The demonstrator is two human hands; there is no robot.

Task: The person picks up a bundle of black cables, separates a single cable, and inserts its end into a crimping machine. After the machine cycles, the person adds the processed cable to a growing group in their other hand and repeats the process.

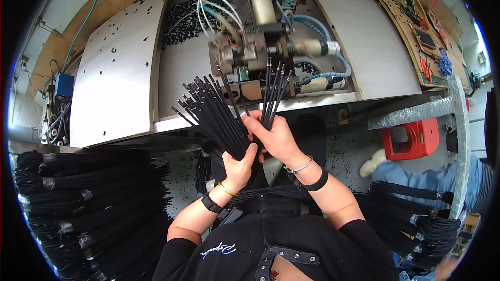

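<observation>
Head view: the person stood at a pale workbench (pixel 114 78), both hands raised over its near edge. The left hand (pixel 238 169) was closed around a fanned bundle of black cables (pixel 213 112), their metal-tipped ends spreading up and to the left. The right hand (pixel 276 138) pinched a smaller cluster of cables (pixel 273 91) upright, tips just below a small pneumatic press (pixel 260 31) at the far middle of the bench. Loose black bits (pixel 182 15) lay in a tray left of the press. Taped coils of black cable (pixel 78 203) hung at near left; a red plastic stool (pixel 411 138) sat on the floor at right.
</observation>
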